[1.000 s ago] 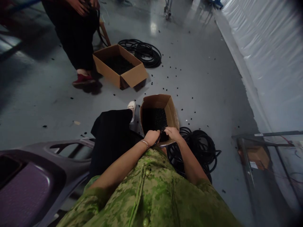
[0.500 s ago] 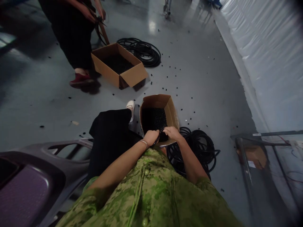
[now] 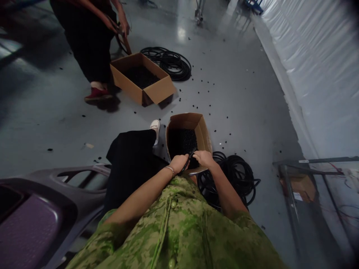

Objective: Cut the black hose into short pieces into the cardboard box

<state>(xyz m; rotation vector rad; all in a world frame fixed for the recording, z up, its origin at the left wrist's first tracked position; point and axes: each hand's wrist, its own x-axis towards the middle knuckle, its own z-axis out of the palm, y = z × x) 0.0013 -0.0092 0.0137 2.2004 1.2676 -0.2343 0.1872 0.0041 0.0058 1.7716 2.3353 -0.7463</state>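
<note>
The left hand [image 3: 179, 163], a thin bracelet at its wrist, is closed around a slim dark tool [image 3: 192, 154] that slants up past its fingers to a narrow tip. The tool is black, or close to it, and too small in view to tell its exact kind. It sits between the 2 hands, over the near edge of an open cardboard box [image 3: 206, 136]. The right hand [image 3: 205, 158] has its fingers curled in beside the tip — whether they pinch anything, I cannot tell.

Small black pieces [image 3: 188, 139] cover the box's bottom, and more dot the smooth grey floor [image 3: 241, 101]. White sheeting [image 3: 316, 63] hangs along the right side of the room.

Just right of the box lies a loose coil of black tubing [image 3: 241, 175], partly hidden by the right forearm. A black-trousered leg [image 3: 131, 157] crowds the box's left side; a grey and purple seat [image 3: 30, 224] fills the lower left. Farther off, a co-worker [image 3: 86, 41] stands by a 2nd open box [image 3: 126, 81], with another black coil [image 3: 176, 67] behind it. A metal frame [image 3: 319, 160] stands at the far right.
</note>
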